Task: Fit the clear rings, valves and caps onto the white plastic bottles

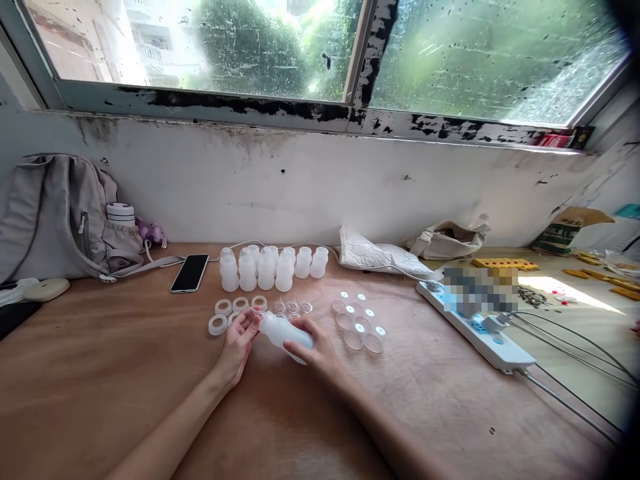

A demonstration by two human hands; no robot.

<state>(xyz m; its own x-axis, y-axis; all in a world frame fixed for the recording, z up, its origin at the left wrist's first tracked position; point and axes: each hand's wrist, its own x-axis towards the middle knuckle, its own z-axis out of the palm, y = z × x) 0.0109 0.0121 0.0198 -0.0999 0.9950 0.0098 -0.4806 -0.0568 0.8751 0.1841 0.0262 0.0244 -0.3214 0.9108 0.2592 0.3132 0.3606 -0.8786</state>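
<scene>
My right hand (320, 350) is wrapped round a frosted white baby bottle (286, 333), which lies tilted with its mouth to the left. At that mouth the fingers of my left hand (239, 347) pinch a small clear piece, mostly hidden by the fingertips; it resembles a bottle nipple. Just behind my hands are several white screw rings (223, 307) and several clear nipples (293, 307). Further back, more frosted bottles (267, 270) stand upright in rows, some with tops fitted. To the right lie several clear round discs (353, 340) and small white discs (359, 328).
A phone (190, 273) lies left of the bottles, near a grey backpack (75, 213). A white padded bag (377, 253) and a cloth pouch (447, 240) rest against the wall. On the right, a power strip (475, 333) trails cables across the brown tabletop (125, 360).
</scene>
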